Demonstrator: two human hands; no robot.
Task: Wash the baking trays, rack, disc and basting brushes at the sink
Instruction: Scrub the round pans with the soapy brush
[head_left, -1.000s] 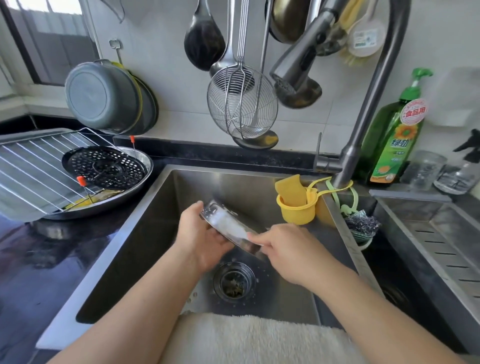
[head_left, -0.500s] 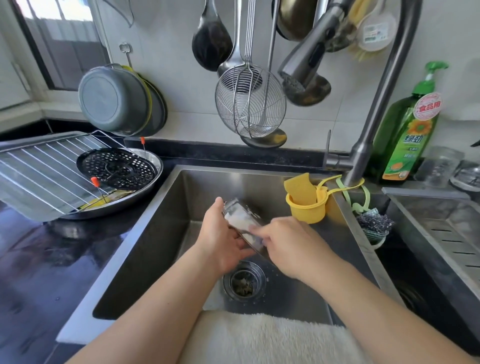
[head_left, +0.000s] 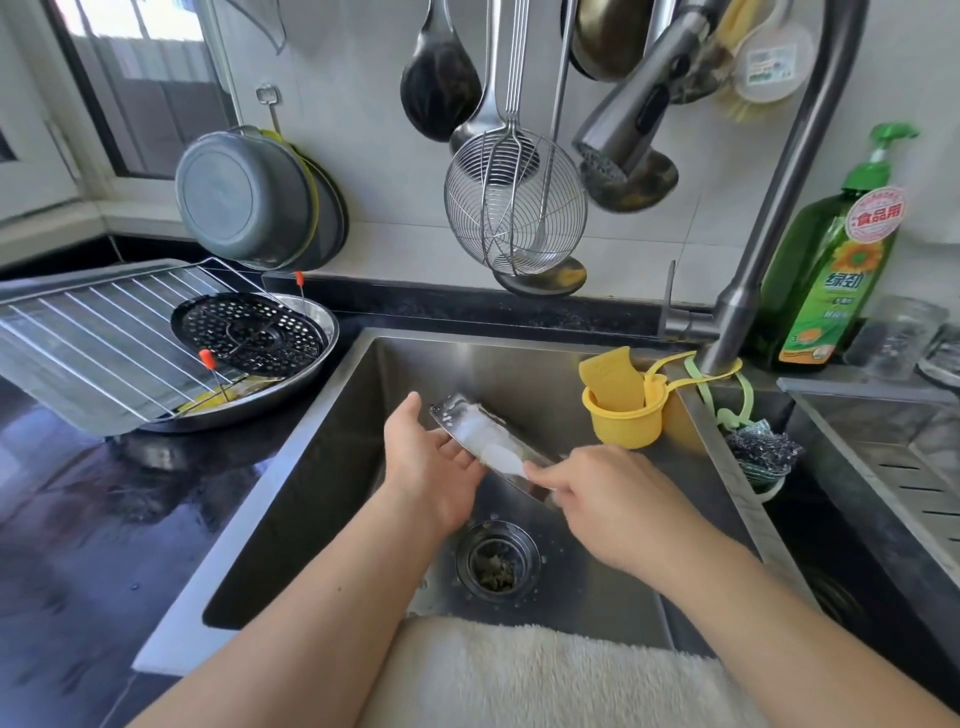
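Note:
Over the sink (head_left: 332, 499), my left hand (head_left: 431, 462) holds a small soapy metal tray (head_left: 457, 410) from below, thumb up at its near edge. My right hand (head_left: 602, 499) pinches a white brush-like piece (head_left: 493, 441) that lies on the tray's foamy face. On the left counter a wire rack (head_left: 104, 332) lies on a flat baking tray (head_left: 47, 291). Beside it a black perforated disc (head_left: 249, 332) sits in a round steel pan (head_left: 317, 358), with orange-tipped handles (head_left: 207, 358) and something yellow (head_left: 218, 399) under it.
The tap (head_left: 748, 280) rises at the right with its spray head (head_left: 618, 135) above the basin; no water runs. A yellow cup (head_left: 623, 421), steel scourer (head_left: 763, 447) and green soap bottle (head_left: 826, 270) stand right. A towel (head_left: 545, 675) covers the near rim. Utensils hang on the wall.
My right hand has rubbed the white piece along the tray, which stays in my left hand above the drain. The view has shifted slightly.

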